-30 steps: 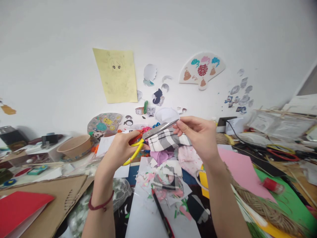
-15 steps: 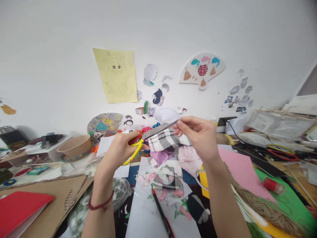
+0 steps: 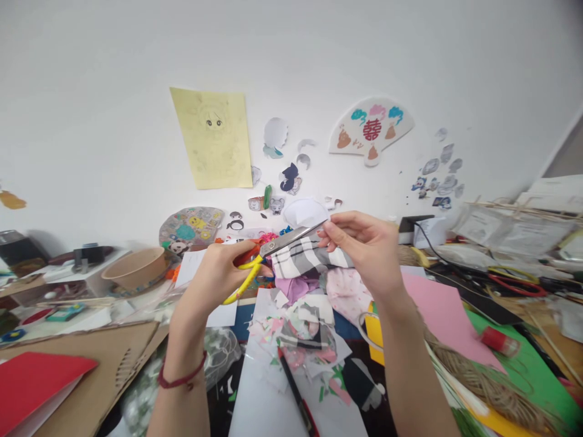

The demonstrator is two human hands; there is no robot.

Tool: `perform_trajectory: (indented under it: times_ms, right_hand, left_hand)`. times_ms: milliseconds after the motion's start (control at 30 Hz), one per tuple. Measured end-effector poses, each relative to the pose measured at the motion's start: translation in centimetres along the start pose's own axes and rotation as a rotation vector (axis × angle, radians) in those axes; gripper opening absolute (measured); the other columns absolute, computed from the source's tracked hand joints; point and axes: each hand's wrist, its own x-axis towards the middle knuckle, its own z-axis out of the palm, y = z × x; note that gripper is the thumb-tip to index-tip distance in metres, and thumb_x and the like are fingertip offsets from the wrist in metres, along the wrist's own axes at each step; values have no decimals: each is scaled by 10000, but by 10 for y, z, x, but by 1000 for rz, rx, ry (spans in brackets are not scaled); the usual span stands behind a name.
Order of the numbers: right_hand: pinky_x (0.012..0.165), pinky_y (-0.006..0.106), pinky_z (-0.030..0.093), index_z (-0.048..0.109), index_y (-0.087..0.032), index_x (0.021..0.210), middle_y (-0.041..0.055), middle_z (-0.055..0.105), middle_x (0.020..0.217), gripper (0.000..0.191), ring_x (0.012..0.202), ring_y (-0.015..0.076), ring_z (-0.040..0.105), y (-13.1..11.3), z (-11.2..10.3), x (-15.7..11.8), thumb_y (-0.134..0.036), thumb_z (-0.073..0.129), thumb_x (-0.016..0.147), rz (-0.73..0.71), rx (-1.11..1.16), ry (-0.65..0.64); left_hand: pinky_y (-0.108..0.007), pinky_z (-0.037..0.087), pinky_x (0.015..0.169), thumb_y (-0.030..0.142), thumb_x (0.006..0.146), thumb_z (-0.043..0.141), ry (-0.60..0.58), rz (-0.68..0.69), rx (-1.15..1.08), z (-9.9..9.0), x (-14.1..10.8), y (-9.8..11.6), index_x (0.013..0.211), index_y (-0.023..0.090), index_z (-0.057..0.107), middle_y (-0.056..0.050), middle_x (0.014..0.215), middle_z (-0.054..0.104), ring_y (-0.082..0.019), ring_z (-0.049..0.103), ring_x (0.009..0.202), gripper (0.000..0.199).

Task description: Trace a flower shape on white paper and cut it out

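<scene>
Your left hand point(image 3: 214, 279) grips the yellow-handled scissors point(image 3: 286, 241), your right hand point(image 3: 364, 252) pinches the checked cloth point(image 3: 305, 258); a red 囍 character point(image 3: 371, 129) marks the paper fan point(image 3: 346, 133) above.

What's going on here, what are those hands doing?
A person holds yellow-handled steel scissors in their left hand, with the blades along the top of a grey-and-white checked cloth. Their right hand pinches that cloth. Below the hands lie a crumpled purple cloth, a pale pink patterned cloth, and a heap of small colourful scraps on a white sheet.
</scene>
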Motion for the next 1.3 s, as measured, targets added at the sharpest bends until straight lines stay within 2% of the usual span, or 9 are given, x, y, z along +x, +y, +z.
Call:
perform_trajectory:
  times_ms: [167, 333, 433, 533, 667, 733, 833, 1000, 1300]
  right_hand:
    - [528, 272, 596, 737, -180, 839, 16, 746, 679, 153, 572, 165, 719, 4, 1, 1, -295, 823, 787, 19, 30, 0]
    - [548, 243, 581, 753, -178, 813, 6, 741, 674, 127, 572, 141, 705, 6, 1, 2, -263, 835, 768, 8, 14, 52]
    - [548, 224, 569, 759, -170, 784, 1, 736, 651, 126, 556, 124, 690, 9, -1, 5, -248, 850, 745, 5, 17, 139]
    - [548, 232, 583, 751, -166, 785, 13, 761, 667, 152, 559, 143, 717, 12, 0, 7, -245, 865, 722, 51, 121, 160]
    - [606, 248, 624, 733, -167, 803, 32, 787, 701, 186, 607, 171, 759, 12, 12, 3, -263, 870, 721, 165, 248, 47]
    - [626, 245, 632, 732, -161, 815, 44, 793, 713, 196, 628, 172, 768, 10, 21, -2, -285, 862, 735, 218, 262, -32]
    - [628, 244, 635, 734, -150, 825, 58, 795, 711, 211, 641, 178, 775, 10, 33, -7, -309, 851, 749, 276, 262, -137]
    - [592, 222, 614, 740, -153, 823, 49, 792, 710, 192, 620, 155, 760, 12, 35, -9, -297, 847, 754, 256, 230, -202]
    - [507, 177, 559, 751, -173, 808, 20, 767, 713, 131, 578, 118, 716, 9, 28, -10, -253, 844, 763, 193, 168, -245]
  left_hand:
    - [-248, 362, 645, 424, 737, 747, -38, -94, 39, 0, 0, 1, 908, 205, 621, 18, 806, 609, -152, 495, 717, 305]
    - [-283, 391, 684, 412, 723, 713, -73, -139, 75, -2, 1, 4, 1047, 217, 573, -18, 992, 609, -183, 537, 789, 404]
    - [-298, 404, 696, 408, 711, 696, -79, -135, -10, -4, 2, 4, 1008, 210, 556, -11, 949, 591, -183, 519, 773, 383]
    - [-288, 379, 657, 416, 747, 676, 54, -175, -151, 1, 6, 7, 826, 220, 518, 23, 776, 541, -164, 478, 697, 264]
    - [-280, 408, 670, 453, 798, 703, 386, -225, -491, 18, 13, 28, 779, 223, 477, -5, 841, 610, -150, 536, 716, 324]
    - [-278, 443, 710, 417, 791, 742, 454, -183, -722, 28, 16, 41, 791, 224, 455, -17, 905, 637, -153, 594, 784, 346]
    - [-236, 388, 586, 348, 748, 799, 521, -236, -913, 36, 16, 54, 803, 224, 444, 60, 711, 518, -98, 497, 611, 380]
    - [-221, 374, 573, 245, 734, 804, 549, -241, -823, 27, 12, 52, 771, 216, 457, 67, 703, 467, -87, 445, 624, 351]
    - [-227, 361, 541, 261, 725, 813, 467, -219, -757, 12, 8, 48, 780, 207, 491, 67, 692, 465, -81, 434, 591, 331]
